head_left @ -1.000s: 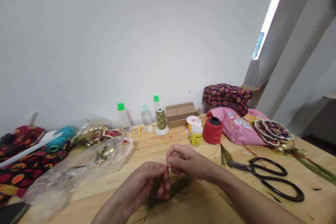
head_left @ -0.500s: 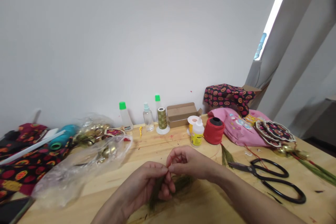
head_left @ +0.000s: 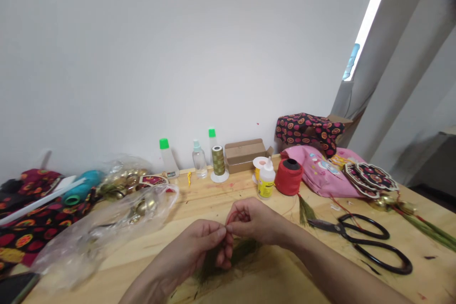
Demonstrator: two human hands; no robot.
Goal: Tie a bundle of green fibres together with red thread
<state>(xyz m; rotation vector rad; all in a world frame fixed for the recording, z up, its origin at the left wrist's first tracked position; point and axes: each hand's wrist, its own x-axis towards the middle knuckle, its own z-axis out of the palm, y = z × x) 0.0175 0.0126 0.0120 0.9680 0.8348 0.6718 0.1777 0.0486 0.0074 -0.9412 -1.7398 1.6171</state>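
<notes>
In the head view my left hand (head_left: 200, 242) is closed, thumb against fingers, on a dark green thread tassel (head_left: 207, 268) whose strands hang below the palm. My right hand (head_left: 251, 221) meets it fingertip to fingertip in a pinch at the tassel's top. What the right fingertips hold is too small to make out. More green strands (head_left: 245, 251) lie on the wooden table (head_left: 270, 280) beneath the right hand. Black-handled scissors (head_left: 342, 230) lie right of the right hand, near another green tassel (head_left: 305, 210).
A glue bottle (head_left: 266, 181), red thread cone (head_left: 289, 178), olive spool (head_left: 218, 161) and cardboard box (head_left: 244, 156) stand behind my hands. Plastic bags with brass bells (head_left: 144, 206) lie left. A pink bag (head_left: 311, 171) and embroidered pendants (head_left: 372, 178) are at right.
The view has shifted slightly. My hands stay together, with the left thumb and the hanging tassel strands slightly moved.
</notes>
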